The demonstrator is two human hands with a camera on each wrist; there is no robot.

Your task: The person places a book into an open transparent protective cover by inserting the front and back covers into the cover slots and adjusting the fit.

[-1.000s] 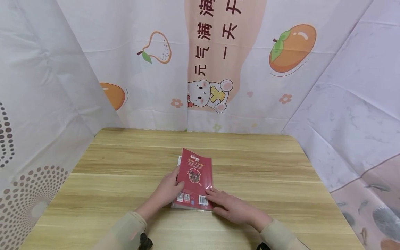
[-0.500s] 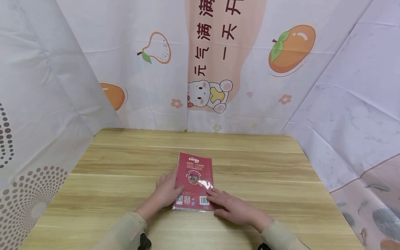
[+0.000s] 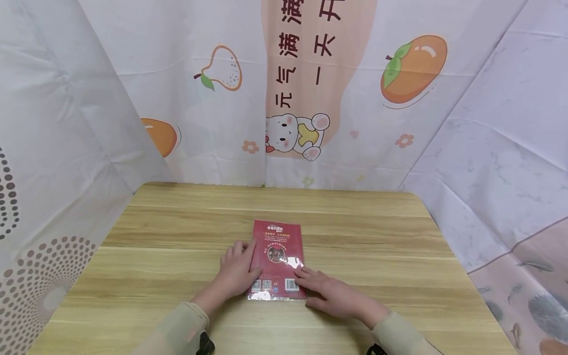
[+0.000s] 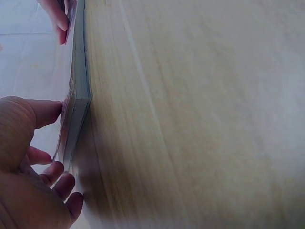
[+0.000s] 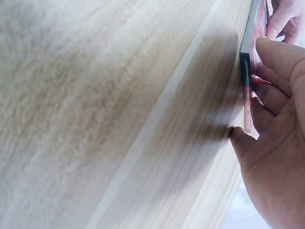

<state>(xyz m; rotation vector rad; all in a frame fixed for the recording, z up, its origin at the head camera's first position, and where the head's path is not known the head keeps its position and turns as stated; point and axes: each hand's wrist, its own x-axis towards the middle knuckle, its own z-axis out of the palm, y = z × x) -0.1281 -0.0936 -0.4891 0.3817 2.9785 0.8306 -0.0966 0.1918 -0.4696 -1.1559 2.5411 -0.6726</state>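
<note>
A red book lies flat on the wooden table with its barcode side up, its glossy cover catching light. My left hand rests at the book's left edge, thumb on the cover. In the left wrist view, the thumb and index finger touch the cover near a corner of the page block, the other fingers spread loosely beside it. My right hand lies at the lower right, fingertips on the cover. In the right wrist view, its fingers run along the printed spine.
The wooden table extends around the book on all sides. White fruit-print cloth hangs behind it, and more patterned cloth encloses the left and right sides. Black bands sit at the wrists.
The book's raised left cover has come down flat over the pages. My left fingers have spread out from the edge, and the right hand has stayed almost in place.
</note>
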